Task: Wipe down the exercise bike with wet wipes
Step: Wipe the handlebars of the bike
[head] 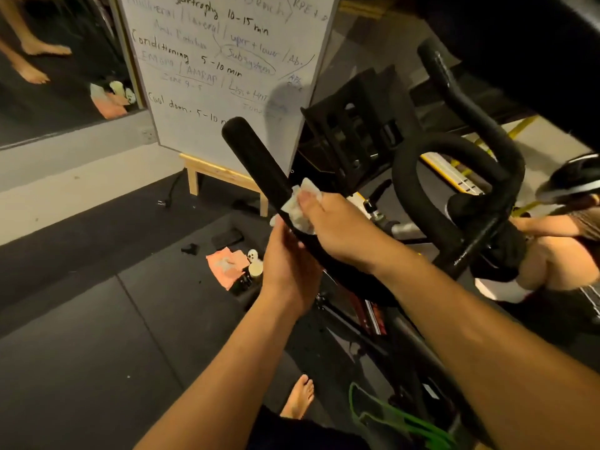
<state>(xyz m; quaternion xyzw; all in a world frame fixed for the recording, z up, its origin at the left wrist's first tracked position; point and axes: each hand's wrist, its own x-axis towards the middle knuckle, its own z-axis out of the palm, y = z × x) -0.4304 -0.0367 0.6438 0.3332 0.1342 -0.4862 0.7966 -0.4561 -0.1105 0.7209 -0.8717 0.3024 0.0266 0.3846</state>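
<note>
Right grip (337, 232) clamped on the wet wipe (303, 206), thumb pinning it against the left handlebar (256, 160) of the exercise bike (454, 141). Left grip (289, 264) closed round the same bar just below the wipe, touching the right. I note a whiteboard (220, 60) standing behind the bar end, and a pink cloth (224, 264) on the floor mat (81, 352) below the hands.

Dark floor mats (81, 336) — whiteboard (220, 76) on wooden easel (224, 177), wall mirror (58, 60).
</note>
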